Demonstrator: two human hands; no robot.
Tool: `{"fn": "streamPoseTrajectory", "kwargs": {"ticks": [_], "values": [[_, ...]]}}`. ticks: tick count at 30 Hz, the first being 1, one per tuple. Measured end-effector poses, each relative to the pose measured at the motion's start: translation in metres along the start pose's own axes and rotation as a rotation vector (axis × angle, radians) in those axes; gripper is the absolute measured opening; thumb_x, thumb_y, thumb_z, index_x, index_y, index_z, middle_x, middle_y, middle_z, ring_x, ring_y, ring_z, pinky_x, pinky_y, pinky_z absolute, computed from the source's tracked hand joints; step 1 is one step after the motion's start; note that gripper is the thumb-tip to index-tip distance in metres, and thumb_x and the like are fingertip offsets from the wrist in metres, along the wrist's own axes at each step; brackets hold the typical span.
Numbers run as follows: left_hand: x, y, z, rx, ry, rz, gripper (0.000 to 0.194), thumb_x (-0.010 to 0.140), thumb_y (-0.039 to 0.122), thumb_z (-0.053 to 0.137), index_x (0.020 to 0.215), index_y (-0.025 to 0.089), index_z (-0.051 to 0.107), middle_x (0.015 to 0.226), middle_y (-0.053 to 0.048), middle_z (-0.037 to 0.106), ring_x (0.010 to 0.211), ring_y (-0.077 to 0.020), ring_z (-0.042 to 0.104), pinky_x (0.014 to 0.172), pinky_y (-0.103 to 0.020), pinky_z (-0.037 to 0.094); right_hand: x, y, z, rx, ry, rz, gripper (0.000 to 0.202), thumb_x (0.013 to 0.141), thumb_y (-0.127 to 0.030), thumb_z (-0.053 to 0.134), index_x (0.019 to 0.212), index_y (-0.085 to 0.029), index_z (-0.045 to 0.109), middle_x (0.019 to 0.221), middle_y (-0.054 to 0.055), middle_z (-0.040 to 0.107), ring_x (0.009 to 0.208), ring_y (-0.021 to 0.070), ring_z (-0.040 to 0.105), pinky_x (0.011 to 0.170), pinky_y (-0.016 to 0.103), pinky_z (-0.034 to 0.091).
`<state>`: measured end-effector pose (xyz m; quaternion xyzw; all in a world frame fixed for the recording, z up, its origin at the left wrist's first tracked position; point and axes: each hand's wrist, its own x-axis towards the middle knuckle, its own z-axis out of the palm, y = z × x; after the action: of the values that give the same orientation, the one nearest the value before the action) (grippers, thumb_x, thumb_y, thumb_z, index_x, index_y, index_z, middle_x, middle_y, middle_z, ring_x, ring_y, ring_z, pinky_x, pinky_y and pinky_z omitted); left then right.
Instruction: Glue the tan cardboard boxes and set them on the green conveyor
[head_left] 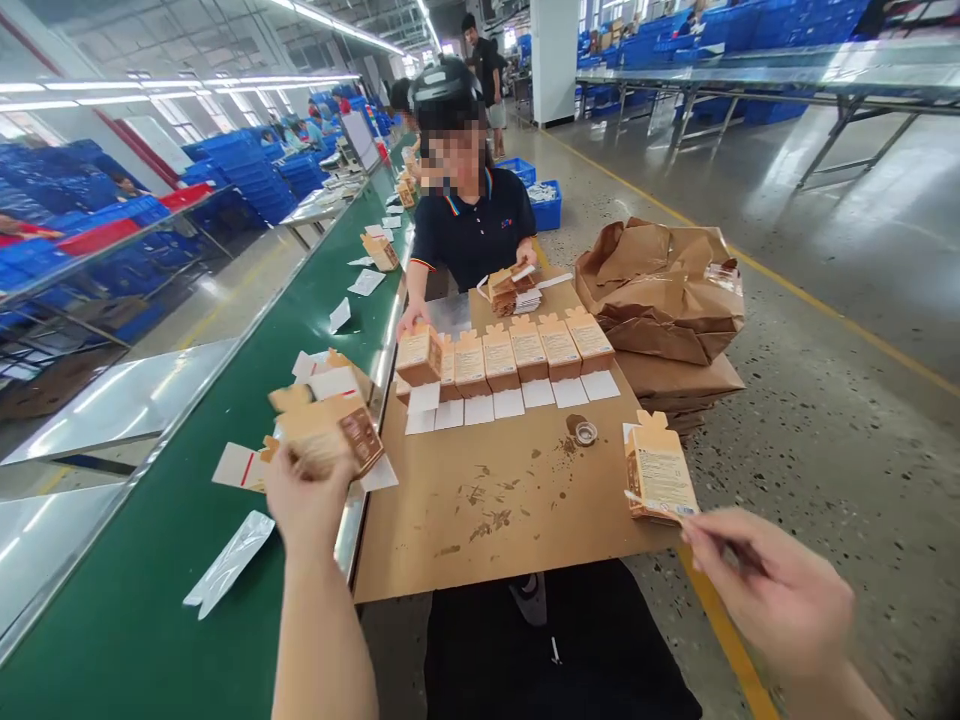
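My left hand (311, 495) is closed on a tan and brown cardboard box (362, 437) at the edge of the green conveyor belt (225, 660). Other boxes with white flaps lie close behind it, partly hidden. Between thumb and fingers, my right hand (772, 580) pinches a thin cotton swab (660, 505), its white tip pointing left. That tip is beside a stack of flat tan cartons (660, 465) at the board's right edge. A small clear cup (585, 432) stands on the brown cardboard (450, 490) among dark wet spots.
Across the cardboard a co-worker (476, 225) touches a box (418, 355) at the left end of a row of boxes (529, 350) with white flaps. Brown paper bundles (664, 290) sit at the right. Silver pouches (229, 565) lie on the belt.
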<state>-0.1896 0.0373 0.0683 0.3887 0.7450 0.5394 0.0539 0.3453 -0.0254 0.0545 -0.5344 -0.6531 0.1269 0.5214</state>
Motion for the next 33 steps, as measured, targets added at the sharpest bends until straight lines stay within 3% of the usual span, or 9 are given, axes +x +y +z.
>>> {"fn": "streamPoseTrajectory", "kwargs": {"ticks": [2, 4, 7, 10, 14, 19, 24, 29, 33], "values": [[-0.027, -0.004, -0.015, -0.319, -0.011, -0.116, 0.071, 0.071, 0.063, 0.095, 0.133, 0.032, 0.077, 0.135, -0.012, 0.084, 0.144, -0.0497, 0.08, 0.13, -0.075, 0.066, 0.041, 0.012, 0.007, -0.059, -0.069, -0.106, 0.023, 0.114, -0.043, 0.085, 0.094, -0.035, 0.092, 0.074, 0.002, 0.084, 0.056, 0.0207, 0.075, 0.06, 0.034, 0.069], [-0.055, -0.005, -0.019, -0.592, -0.136, -0.231, 0.075, 0.071, 0.074, 0.095, 0.136, 0.038, 0.081, 0.14, -0.01, 0.087, 0.145, -0.0496, 0.08, 0.126, -0.074, 0.069, 0.08, 0.025, 0.022, -0.085, -0.18, -0.132, 0.026, 0.114, -0.043, 0.083, 0.092, -0.03, 0.089, 0.073, 0.001, 0.082, 0.059, 0.0199, 0.074, 0.062, 0.033, 0.065], [-0.096, -0.014, -0.009, -0.872, -0.31, -0.436, 0.084, 0.073, 0.081, 0.097, 0.144, 0.038, 0.086, 0.143, -0.012, 0.09, 0.134, -0.0473, 0.085, 0.113, -0.066, 0.076, 0.117, 0.039, 0.052, -0.152, -0.394, -0.095, 0.03, 0.11, -0.033, 0.077, 0.081, -0.028, 0.08, 0.074, 0.002, 0.082, 0.064, 0.0206, 0.075, 0.062, 0.032, 0.057], [-0.132, -0.036, 0.014, -1.08, -0.352, -0.67, 0.081, 0.078, 0.074, 0.104, 0.147, 0.036, 0.085, 0.133, -0.009, 0.093, 0.114, -0.0374, 0.089, 0.101, -0.053, 0.079, 0.128, 0.044, 0.077, -0.303, -0.598, -0.014, 0.026, 0.107, -0.021, 0.07, 0.083, -0.026, 0.079, 0.084, 0.005, 0.087, 0.075, 0.0225, 0.078, 0.071, 0.032, 0.056], [-0.156, -0.046, 0.041, -1.08, -0.357, -0.798, 0.074, 0.081, 0.058, 0.113, 0.145, 0.035, 0.084, 0.133, -0.006, 0.095, 0.117, -0.0338, 0.091, 0.102, -0.046, 0.078, 0.131, 0.048, 0.096, -0.405, -0.708, 0.014, 0.029, 0.106, -0.015, 0.069, 0.081, -0.025, 0.078, 0.088, 0.007, 0.088, 0.084, 0.0237, 0.08, 0.077, 0.032, 0.054], [-0.158, -0.017, 0.058, -0.887, -0.491, -0.732, 0.095, 0.069, 0.054, 0.123, 0.149, 0.024, 0.082, 0.149, -0.017, 0.09, 0.14, -0.0444, 0.087, 0.122, -0.058, 0.073, 0.137, 0.049, 0.096, -0.424, -0.731, 0.013, 0.031, 0.105, -0.013, 0.071, 0.078, -0.025, 0.076, 0.088, 0.008, 0.088, 0.084, 0.0252, 0.081, 0.077, 0.034, 0.055], [-0.151, -0.003, 0.068, -0.744, -0.447, -0.63, 0.098, 0.067, 0.061, 0.124, 0.144, 0.027, 0.074, 0.148, -0.015, 0.088, 0.141, -0.0414, 0.086, 0.121, -0.062, 0.073, 0.076, 0.019, 0.087, -0.117, -0.446, -0.019, 0.017, 0.11, -0.028, 0.077, 0.1, -0.027, 0.09, 0.091, 0.005, 0.09, 0.08, 0.0245, 0.083, 0.077, 0.036, 0.068], [-0.141, -0.005, 0.078, -0.633, -0.4, -0.549, 0.095, 0.059, 0.064, 0.126, 0.127, 0.029, 0.069, 0.132, -0.009, 0.087, 0.13, -0.0343, 0.086, 0.113, -0.053, 0.075, -0.022, -0.018, 0.127, 0.247, -0.323, 0.014, 0.023, 0.114, -0.024, 0.076, 0.094, -0.027, 0.089, 0.082, 0.003, 0.087, 0.067, 0.019, 0.08, 0.065, 0.03, 0.069], [-0.131, -0.005, 0.076, -0.682, -0.379, -0.54, 0.094, 0.06, 0.067, 0.125, 0.125, 0.028, 0.07, 0.139, -0.011, 0.086, 0.128, -0.0338, 0.086, 0.111, -0.054, 0.076, -0.054, -0.024, 0.149, 0.309, -0.317, 0.047, 0.021, 0.111, -0.021, 0.08, 0.094, -0.027, 0.088, 0.079, 0.001, 0.085, 0.063, 0.017, 0.077, 0.062, 0.028, 0.069]]}}
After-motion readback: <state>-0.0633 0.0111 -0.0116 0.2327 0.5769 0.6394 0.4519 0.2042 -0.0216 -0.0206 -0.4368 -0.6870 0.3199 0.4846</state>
